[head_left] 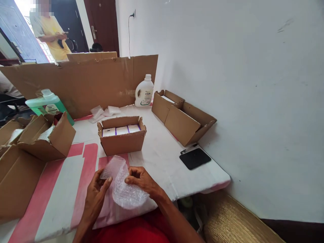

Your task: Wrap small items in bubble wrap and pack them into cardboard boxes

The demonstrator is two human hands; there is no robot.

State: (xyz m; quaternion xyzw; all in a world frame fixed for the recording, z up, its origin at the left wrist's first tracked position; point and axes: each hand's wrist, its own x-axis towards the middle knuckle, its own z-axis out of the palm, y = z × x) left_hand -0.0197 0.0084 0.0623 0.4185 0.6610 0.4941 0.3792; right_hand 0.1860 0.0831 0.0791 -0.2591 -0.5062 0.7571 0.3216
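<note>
Both my hands hold a sheet of clear bubble wrap over the near edge of the table. My left hand pinches its left side, fingers closed. My right hand grips its upper right edge, fingers curled. Just beyond the bubble wrap stands a small open cardboard box with white, purple-edged packs lined up inside.
Open cardboard boxes sit at the left and at the right by the wall. A green bottle, a white jug, a black pad and a cardboard screen are about. A person stands at the far left doorway.
</note>
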